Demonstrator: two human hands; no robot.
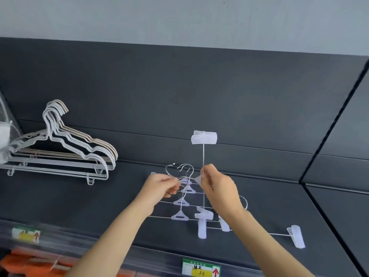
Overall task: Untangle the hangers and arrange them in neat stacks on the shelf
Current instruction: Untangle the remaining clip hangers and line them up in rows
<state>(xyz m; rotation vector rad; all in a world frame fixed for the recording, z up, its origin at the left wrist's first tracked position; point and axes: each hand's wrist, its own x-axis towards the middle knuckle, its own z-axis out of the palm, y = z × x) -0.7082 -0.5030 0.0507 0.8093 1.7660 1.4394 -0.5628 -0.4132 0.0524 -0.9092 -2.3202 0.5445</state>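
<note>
A tangle of metal clip hangers (182, 202) with translucent white clips lies on the dark shelf (279, 206). My left hand (161, 185) pinches the wire hooks at the tangle's left side. My right hand (216, 186) grips one clip hanger (203, 154) turned upright, its rod rising to a white clip (204, 137) at the top. Another clip (296, 236) sticks out to the right on a horizontal rod. A neat stack of white and beige wire hangers (65, 150) lies at the shelf's left.
The shelf's front edge carries price labels, one yellow-green (201, 268) and one at the left (26, 234). Orange goods (30, 262) sit on the level below. A dark back panel (179, 86) rises behind the shelf. A white object (4, 136) pokes in at the far left.
</note>
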